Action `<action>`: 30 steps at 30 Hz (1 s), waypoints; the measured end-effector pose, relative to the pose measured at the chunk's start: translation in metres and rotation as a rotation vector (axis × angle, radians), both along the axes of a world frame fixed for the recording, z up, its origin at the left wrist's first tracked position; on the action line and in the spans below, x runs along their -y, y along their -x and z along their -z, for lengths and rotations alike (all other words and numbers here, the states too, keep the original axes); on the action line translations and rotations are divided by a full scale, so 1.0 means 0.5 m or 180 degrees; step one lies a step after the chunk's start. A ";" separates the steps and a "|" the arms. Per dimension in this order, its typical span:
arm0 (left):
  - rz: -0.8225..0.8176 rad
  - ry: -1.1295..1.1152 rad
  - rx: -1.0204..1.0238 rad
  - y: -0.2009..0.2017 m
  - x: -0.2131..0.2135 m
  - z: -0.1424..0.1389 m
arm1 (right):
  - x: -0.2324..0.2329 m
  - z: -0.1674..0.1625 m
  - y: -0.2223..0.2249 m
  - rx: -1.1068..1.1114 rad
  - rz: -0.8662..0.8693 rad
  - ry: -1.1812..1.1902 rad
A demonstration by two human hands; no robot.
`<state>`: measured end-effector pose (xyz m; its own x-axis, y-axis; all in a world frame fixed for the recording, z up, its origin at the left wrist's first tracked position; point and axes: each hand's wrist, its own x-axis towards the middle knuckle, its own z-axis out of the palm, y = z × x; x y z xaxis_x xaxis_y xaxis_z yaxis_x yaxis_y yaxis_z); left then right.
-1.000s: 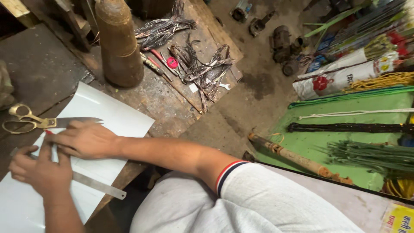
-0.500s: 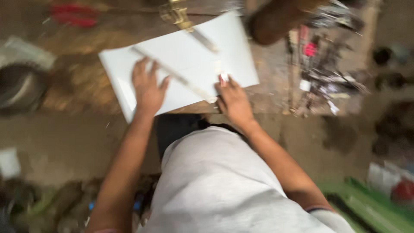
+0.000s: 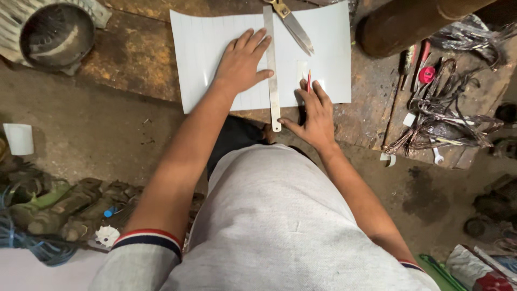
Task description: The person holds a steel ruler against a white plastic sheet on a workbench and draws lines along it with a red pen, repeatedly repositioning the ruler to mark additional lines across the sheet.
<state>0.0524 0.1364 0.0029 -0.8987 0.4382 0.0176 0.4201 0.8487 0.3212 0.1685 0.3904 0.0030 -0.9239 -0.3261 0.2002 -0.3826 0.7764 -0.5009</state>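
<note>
- On the worn bench, the left hand (image 3: 241, 63) is pressing flat, fingers spread, pinning the metal ruler (image 3: 272, 70) against the white sheet (image 3: 204, 59) so it cannot slip.
- Just beside the ruler's edge, the right hand (image 3: 315, 116) is pinching 1 red pencil (image 3: 308, 81), its tip on the sheet.

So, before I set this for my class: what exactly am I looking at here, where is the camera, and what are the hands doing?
The camera sits on a person's head and looks straight down, so you see their grey shirt, both arms and a worn workbench. A white sheet lies on the bench. The left hand presses flat on the sheet beside a metal ruler. The right hand holds a red pencil with its tip on the sheet, just right of the ruler. Scissors lie at the sheet's top edge. To the right are screwdrivers and tangled wire.
</note>
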 end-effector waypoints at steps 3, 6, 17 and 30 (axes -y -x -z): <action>0.0005 0.0183 0.0027 0.012 -0.007 -0.003 | 0.002 -0.002 -0.002 0.0017 0.0008 -0.0125; 0.0009 0.0350 0.0256 0.014 -0.011 -0.009 | 0.004 -0.002 -0.003 0.0047 0.0035 -0.0179; 0.0036 0.0603 0.0555 0.023 -0.019 -0.021 | 0.003 0.001 -0.005 0.0154 0.0065 -0.0089; -0.0014 0.0729 0.0545 0.028 -0.030 -0.016 | 0.001 0.002 -0.003 0.0180 0.0044 -0.0125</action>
<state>0.0387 0.1512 0.0107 -0.8819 0.4095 -0.2336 0.3725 0.9090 0.1869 0.1700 0.3898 0.0017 -0.9379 -0.3197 0.1348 -0.3435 0.8008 -0.4906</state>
